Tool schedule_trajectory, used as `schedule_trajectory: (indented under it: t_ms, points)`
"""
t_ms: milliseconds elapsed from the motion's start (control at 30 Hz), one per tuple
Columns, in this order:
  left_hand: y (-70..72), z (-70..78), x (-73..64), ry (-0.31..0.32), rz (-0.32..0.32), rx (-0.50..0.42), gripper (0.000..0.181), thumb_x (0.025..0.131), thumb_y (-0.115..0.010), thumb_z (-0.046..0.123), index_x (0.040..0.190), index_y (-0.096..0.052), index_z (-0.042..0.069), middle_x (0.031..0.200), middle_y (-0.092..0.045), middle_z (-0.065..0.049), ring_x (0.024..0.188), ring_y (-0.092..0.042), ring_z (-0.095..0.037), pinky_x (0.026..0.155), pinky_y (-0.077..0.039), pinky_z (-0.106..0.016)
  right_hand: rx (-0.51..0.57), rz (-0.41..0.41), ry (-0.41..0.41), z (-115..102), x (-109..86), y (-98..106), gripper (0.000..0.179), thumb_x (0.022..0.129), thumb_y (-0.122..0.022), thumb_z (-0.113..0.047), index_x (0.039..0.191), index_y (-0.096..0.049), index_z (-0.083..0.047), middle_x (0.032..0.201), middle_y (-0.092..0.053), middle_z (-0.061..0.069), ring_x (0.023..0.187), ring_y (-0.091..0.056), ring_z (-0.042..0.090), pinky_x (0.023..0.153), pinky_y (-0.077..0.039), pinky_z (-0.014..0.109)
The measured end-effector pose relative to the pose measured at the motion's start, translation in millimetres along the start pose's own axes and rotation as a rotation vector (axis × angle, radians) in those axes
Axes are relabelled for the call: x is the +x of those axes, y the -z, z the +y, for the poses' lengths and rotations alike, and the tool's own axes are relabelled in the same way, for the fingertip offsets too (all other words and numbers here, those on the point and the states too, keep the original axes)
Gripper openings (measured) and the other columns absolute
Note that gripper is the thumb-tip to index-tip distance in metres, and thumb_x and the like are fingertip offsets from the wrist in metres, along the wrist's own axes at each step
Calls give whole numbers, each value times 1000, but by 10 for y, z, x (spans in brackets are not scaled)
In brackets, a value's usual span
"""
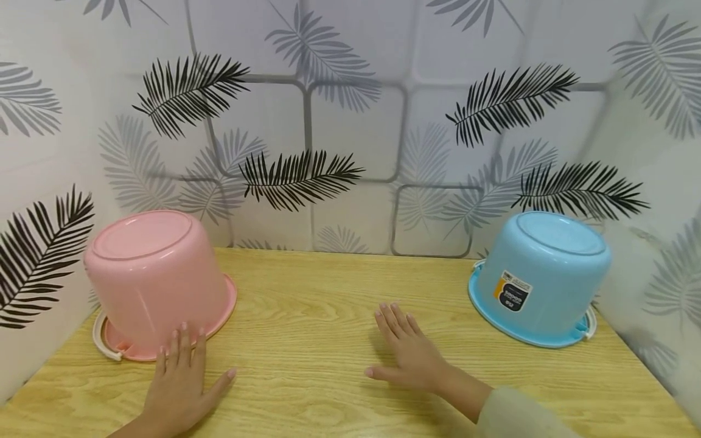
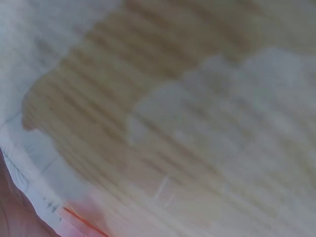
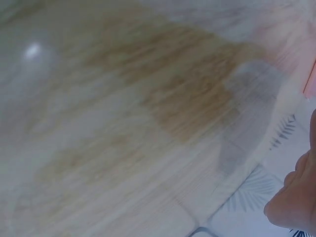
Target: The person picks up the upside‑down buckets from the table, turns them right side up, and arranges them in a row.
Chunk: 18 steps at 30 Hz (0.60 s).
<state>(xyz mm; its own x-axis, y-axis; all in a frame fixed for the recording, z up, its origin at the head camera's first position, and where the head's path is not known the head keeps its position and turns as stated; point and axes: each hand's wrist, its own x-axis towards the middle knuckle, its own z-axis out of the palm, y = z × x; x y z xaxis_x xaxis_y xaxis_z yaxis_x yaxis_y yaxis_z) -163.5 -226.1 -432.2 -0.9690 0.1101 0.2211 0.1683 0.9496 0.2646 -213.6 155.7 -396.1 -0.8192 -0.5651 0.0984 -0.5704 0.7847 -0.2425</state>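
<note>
My left hand [image 1: 177,386] is spread with straight fingers at the front of an upside-down pink bucket [image 1: 159,280]; its fingertips overlap the bucket's lower wall in the head view. My right hand [image 1: 408,353] lies palm down low over the wooden table [image 1: 306,340], fingers straight and thumb apart, with nothing held. Further right an upside-down light blue bucket [image 1: 547,274] stands with a label [image 1: 513,292] on its side. The left wrist view shows part of the left hand [image 2: 19,207] at its lower left corner; the right wrist view catches the right hand [image 3: 296,192] at its right edge.
A wall [image 1: 356,219] with leaf patterns rises behind the table and at both sides. White handles show at the bucket rims, one [image 1: 101,334] by the pink bucket and one [image 1: 590,322] by the blue. The wood surface lies between the two buckets.
</note>
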Motion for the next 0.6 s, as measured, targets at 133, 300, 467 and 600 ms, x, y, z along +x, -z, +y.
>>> schedule_trajectory:
  t_ms: [133,300,467,600]
  points:
    - [8,-22,-38,13,-1,-6,91,91,-44,54,142,-13,-14,146,3,-41,135,4,-56,106,-1,-68,5,-3,33,-49,51,-22,93,87,-54,-53,146,-11,4,154,-2,22,143,-1,38,113,-12,58]
    - [14,-49,-69,43,-31,-36,92,92,-42,55,142,-10,-16,143,5,-44,133,5,-59,105,-1,-70,1,-29,56,-107,133,-73,93,88,-52,-53,146,-11,7,153,-1,24,142,-2,40,112,-13,59]
    - [7,-62,-81,69,-71,-59,95,92,-41,56,139,-11,-20,140,4,-48,130,2,-64,105,-1,-70,17,-83,50,-180,202,-119,94,88,-49,-56,146,-9,6,154,1,22,142,-1,40,113,-10,57]
    - [6,-75,-79,99,-56,-5,96,91,-40,58,136,-15,-24,134,-1,-55,125,-7,-68,101,-11,-72,20,-107,52,-243,272,-146,93,89,-46,-58,147,-6,4,155,2,21,143,0,37,115,-8,55]
